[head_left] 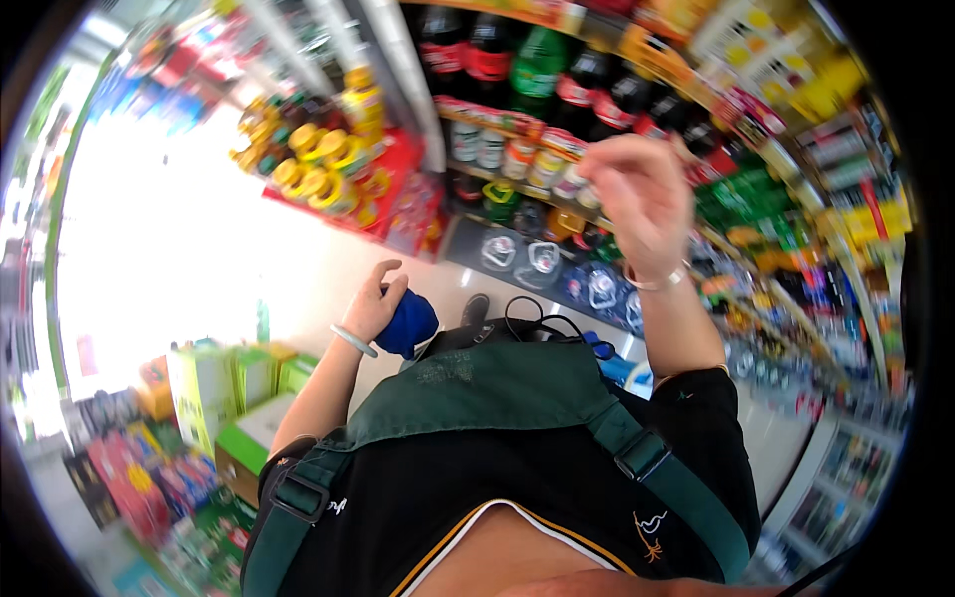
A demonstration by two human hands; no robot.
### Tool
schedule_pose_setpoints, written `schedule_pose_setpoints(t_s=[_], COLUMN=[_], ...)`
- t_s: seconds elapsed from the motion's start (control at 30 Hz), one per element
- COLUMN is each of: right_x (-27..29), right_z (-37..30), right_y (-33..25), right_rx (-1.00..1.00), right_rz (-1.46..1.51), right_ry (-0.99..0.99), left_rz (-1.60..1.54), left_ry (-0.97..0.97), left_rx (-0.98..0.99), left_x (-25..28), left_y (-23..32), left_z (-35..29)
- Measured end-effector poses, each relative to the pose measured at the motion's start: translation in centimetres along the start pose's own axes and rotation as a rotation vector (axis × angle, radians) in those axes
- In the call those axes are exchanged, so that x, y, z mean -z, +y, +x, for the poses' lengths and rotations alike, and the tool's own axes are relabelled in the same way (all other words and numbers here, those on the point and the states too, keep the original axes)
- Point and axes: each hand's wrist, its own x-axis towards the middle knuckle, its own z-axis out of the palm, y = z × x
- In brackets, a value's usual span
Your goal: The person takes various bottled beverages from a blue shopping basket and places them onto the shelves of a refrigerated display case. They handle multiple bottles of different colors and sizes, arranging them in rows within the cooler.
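My right hand [645, 204] is raised in front of the drink shelves, its fingers loosely bent and apart with nothing visible in them. It overlaps a row of small bottles with coloured labels [519, 159], and I cannot tell whether it touches any. Lower and to the left, my left hand [372, 306] curls over a bundled blue cloth [408, 324], which bulges out below the thumb. Part of that cloth is hidden behind the hand. A bracelet circles each wrist.
Dark soda bottles [487, 50] and a green bottle [538, 68] line the upper shelf. Large clear bottles [542, 261] stand at the bottom. Yellow-capped bottles [323, 169] fill a red display [398, 214]. Green cartons [254, 383] are stacked at left. A foot [476, 309] shows on the floor.
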Motion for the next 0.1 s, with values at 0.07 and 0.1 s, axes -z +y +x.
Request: schedule_pose_setpoints(t_s=[0.07,0.1], right_x=[-2.9,-4.6], right_z=[2.5,3.0], right_y=[-2.3,-2.2], right_rx=[0.525,0.532], right_rz=[0.187,0.232], right_ry=[-0.233,-0.26], left_rz=[-0.049,-0.041], left_ry=[0.104,0.17], left_rx=[0.122,0.136], left_x=[1.8,2.7], left_y=[-1.6,-2.4], left_z=[-3.8,-5.6])
